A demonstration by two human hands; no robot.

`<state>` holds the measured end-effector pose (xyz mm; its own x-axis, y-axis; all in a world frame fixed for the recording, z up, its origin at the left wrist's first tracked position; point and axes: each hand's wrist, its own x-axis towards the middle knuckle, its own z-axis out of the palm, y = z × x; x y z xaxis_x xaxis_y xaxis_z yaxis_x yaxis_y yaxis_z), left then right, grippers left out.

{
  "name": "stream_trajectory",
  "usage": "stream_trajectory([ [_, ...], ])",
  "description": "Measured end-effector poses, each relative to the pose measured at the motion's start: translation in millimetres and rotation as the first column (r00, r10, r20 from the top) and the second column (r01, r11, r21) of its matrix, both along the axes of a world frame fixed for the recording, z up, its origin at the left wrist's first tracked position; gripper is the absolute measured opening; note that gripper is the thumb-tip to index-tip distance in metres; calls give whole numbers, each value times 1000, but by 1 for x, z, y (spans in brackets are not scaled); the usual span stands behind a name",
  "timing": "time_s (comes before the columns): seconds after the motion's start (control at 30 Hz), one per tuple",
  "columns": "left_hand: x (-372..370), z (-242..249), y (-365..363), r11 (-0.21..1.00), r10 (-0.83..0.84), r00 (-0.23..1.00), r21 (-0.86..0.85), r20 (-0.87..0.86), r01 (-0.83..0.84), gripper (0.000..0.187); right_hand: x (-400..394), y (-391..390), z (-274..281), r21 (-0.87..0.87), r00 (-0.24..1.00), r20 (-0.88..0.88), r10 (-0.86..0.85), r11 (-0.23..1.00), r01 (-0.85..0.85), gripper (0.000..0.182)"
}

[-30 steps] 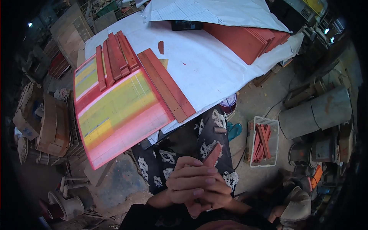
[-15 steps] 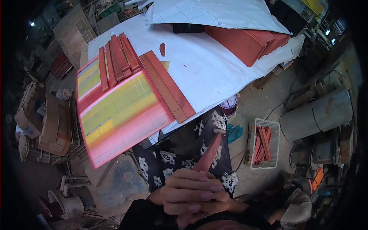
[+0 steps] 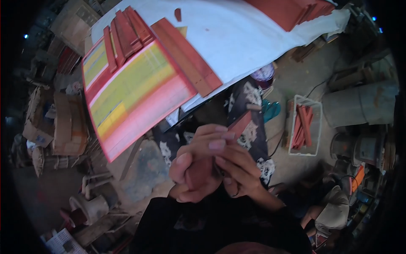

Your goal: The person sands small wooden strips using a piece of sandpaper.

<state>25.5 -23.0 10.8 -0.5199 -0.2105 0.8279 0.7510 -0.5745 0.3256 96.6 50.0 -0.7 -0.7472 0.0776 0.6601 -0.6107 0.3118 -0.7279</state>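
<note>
A reddish wooden strip [image 3: 241, 124] is held in front of my chest, pointing up and away over my lap. My left hand [image 3: 198, 149] is closed around it, and its fingers cross over the top. On the other side, my right hand [image 3: 242, 170] also closes on the strip, its fingers curled next to the left ones. The near end shows between my left thumb and palm; the middle is hidden by fingers. Beyond them, several red strips [image 3: 122, 36] lie on a yellow and pink panel [image 3: 139, 80], beside wider red-brown boards [image 3: 186, 59].
A white-covered table [image 3: 237, 46] carries the panel and stacked red boards [image 3: 287, 10]. On the floor to the right stands a white basket [image 3: 318, 127] with red strips [image 3: 303, 127], near teal sandals [image 3: 270, 110]. Cardboard boxes [image 3: 69, 122] stand left. Another person [image 3: 332, 211] sits lower right.
My hands and the wooden strip have risen and come further up over my lap. The left fingers have shifted, exposing the near end. The view has tilted down, so the table sits higher.
</note>
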Motion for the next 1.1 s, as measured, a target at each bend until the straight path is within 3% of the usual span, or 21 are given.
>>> stream_trajectory([
  [0.17,-5,-5,-16,995,-23,999,-98,-37,19,70,-9,-15,7,-33,997,-83,1,999,-4,25],
  [0.4,-7,-7,-7,999,3,1000,33,-24,-2,69,-6,-11,2,87,999,-36,-36,995,39,28],
  [0.43,-6,-7,-7,1000,15,1000,24,-22,-15,69,-4,-12,7,86,999,-5,-41,995,41,19],
  [0.53,-5,-2,-19,992,-63,997,-117,-48,57,67,-6,-18,19,114,993,-119,-10,993,24,20],
  [0.6,-5,-2,-22,983,-101,993,-162,-65,89,65,-4,-15,20,113,996,-89,-4,993,15,19],
  [0.67,-4,-5,-16,995,-79,994,-75,-78,73,64,-4,-10,16,126,998,-59,-10,992,17,15],
  [0.8,-6,-4,4,968,-4,996,248,-92,27,60,-1,-5,9,124,1000,11,-11,992,10,24],
  [0.97,-5,-1,0,966,76,996,250,-52,-61,59,-1,-8,17,122,999,-43,-6,992,12,23],
  [1.1,-11,-7,-33,989,12,993,-142,-113,-28,60,-4,0,13,158,1000,12,13,987,-15,23],
])
